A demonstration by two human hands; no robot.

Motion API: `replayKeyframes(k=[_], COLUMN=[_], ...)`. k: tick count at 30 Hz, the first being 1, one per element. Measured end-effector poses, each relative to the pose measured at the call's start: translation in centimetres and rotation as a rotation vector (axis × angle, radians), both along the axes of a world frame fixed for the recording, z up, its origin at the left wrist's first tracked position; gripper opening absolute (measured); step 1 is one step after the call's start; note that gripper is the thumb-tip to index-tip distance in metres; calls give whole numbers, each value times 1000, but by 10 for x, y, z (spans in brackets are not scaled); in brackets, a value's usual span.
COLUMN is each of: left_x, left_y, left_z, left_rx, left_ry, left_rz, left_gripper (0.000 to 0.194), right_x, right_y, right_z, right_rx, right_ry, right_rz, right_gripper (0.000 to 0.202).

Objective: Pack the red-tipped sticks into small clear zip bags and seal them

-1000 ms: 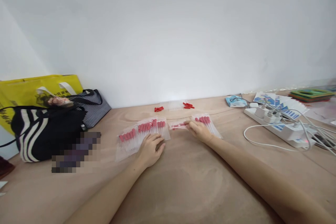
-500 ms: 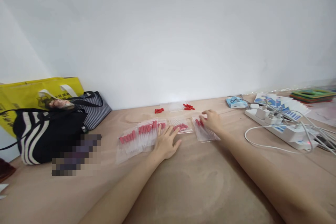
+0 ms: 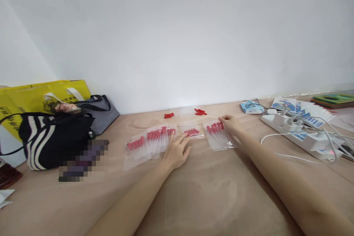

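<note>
Right hand [image 3: 230, 125] pinches right bag [image 3: 218, 139] at top corner. Left hand [image 3: 176, 152] palm-down, fingers loosely spread, by middle bag [image 3: 194, 132].

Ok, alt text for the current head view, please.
The right hand is at the upper right corner of a clear bag of red-tipped sticks on a brown table; the left hand is over similar bags beside it. Carry bags sit at left, a white power strip at right.
</note>
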State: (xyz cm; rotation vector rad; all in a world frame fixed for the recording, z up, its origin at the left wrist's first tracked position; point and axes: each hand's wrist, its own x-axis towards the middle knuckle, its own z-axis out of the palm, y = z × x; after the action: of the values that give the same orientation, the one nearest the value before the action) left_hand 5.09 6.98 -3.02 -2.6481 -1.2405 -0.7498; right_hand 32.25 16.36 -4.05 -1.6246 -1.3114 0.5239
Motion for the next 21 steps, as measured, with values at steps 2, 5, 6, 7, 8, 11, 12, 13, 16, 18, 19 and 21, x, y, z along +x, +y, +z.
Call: replayKeyframes(k=[2,5,6,7,8,11,12,13,16,18,19,21], left_x=[-3,-10,-13,-15,-17,-20,-21,-20,-20,-20,-21,-22], left_y=[-4,-6,-6,-6,-6,-5,-4,-4,-6,-9,-11,-16], left_z=[-2,-4,-4,-3,-2,1,2,2,-1,-3,-3,-2], left_rx=[11,31,36,40,42,56,53,42,-45,-92,-96,-56], left_ry=[-34,-96,-119,-145,-173,-289,-340,-392,-516,-547,-536,-437], left_rz=[-14,-53,-68,-80,-85,-53,-38,-30,-62,-92,-103,-129], left_gripper=[31,32,34,35,36,35,35,36,40,45,47,49], right_x=[-2,-9,-12,-16,-20,-34,-39,-44,-58,-64,-65,-66], right_y=[-9,-29,-37,-46,-54,-74,-78,-82,-88,-93,-96,-105], right_z=[11,33,40,47,53,60,58,54,32,17,11,3], right_rx=[47,104,134,196,253,379,413,446,536,575,579,571], right_ry=[33,65,80,118,153,200,186,158,-5,-164,-232,-328], right_rz=[75,187,226,287,329,406,428,451,523,555,600,700], right_gripper=[26,28,29,30,32,33,31,28,20,13,9,5])
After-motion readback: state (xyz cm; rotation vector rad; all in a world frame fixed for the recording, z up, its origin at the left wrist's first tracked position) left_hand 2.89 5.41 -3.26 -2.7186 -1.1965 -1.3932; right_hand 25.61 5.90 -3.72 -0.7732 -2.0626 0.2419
